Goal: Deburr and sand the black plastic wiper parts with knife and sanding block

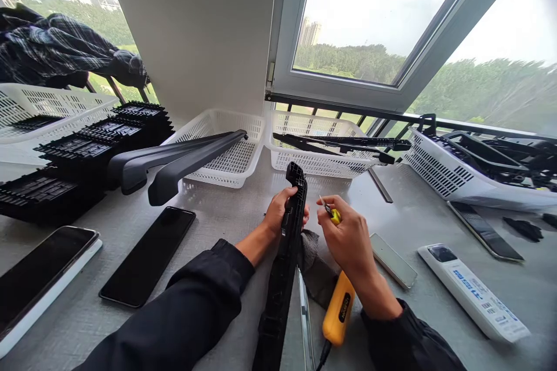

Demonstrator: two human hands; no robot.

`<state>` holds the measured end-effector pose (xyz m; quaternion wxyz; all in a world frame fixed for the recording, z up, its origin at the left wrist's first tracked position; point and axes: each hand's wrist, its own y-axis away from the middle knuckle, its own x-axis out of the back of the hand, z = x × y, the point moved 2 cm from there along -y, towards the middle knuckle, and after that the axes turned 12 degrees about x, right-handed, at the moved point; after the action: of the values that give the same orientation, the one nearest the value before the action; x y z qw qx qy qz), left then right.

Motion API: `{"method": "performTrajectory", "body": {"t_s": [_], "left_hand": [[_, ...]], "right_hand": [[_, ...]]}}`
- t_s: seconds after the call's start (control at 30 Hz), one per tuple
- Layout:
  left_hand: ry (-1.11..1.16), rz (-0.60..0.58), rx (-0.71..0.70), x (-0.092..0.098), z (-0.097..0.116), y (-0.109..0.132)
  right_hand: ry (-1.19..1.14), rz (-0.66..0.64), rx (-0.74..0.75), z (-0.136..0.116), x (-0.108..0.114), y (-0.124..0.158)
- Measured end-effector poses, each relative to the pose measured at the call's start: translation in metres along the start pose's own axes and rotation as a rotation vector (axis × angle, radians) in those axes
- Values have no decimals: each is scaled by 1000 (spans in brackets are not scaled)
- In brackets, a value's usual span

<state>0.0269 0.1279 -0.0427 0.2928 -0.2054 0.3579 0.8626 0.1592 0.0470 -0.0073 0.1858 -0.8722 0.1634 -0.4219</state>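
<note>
Black plastic, ribbed along its upper end and smoother lower down, makes up the long strip point(278, 290) that stands tilted over the middle of the grey surface point(235, 208), its lower end running out of view on the near side. The left hand point(276, 211) is wrapped around it near the hooked top, thumb pressed on the ribs, with fingertips showing past the far side. The right hand point(348, 235) pinches a small yellow-handled tool point(336, 217) with a thin, pale tip, held just beside the strip and apparently not touching it. Work on this piece therefore looks under way rather than finished, though any marks made on it are too small to tell. Other dark parts lie towards the far edge: two smooth, curved grey bars point(195, 165) rest slanted over the rim of a white lattice basket point(217, 178), and slim black pieces point(348, 144) lie across the next basket point(304, 165). Which of these are done and which are left cannot be told from their look. Towards the left edge rise stacked black panels point(104, 139) with toothed borders. Beneath the right forearm, a rounded orange device point(339, 310) with a black cord lies against a soft, crumpled grey cloth point(319, 266).
</note>
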Motion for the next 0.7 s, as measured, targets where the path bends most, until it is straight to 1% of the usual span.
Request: {"method": "performTrajectory", "body": {"t_s": [0.13, 0.23, 0.3, 0.4, 0.5, 0.6, 0.7], "left_hand": [[10, -38, -33, 1, 1, -2], [13, -20, -41, 1, 0, -4], [36, 0, -83, 2, -1, -5], [55, 27, -179, 1, -2, -4], [24, 35, -243, 0, -3, -4], [-22, 18, -268, -2, -4, -2], [-61, -12, -262, -5, -6, 1]], "right_hand": [[92, -99, -21, -1, -3, 1], [119, -148, -27, 0, -5, 1], [151, -164, -33, 2, -7, 1], [181, -165, -36, 5, -8, 1], [180, -152, -33, 6, -9, 1], [186, -138, -51, 7, -7, 0], [197, -118, -76, 9, -5, -1]]}}
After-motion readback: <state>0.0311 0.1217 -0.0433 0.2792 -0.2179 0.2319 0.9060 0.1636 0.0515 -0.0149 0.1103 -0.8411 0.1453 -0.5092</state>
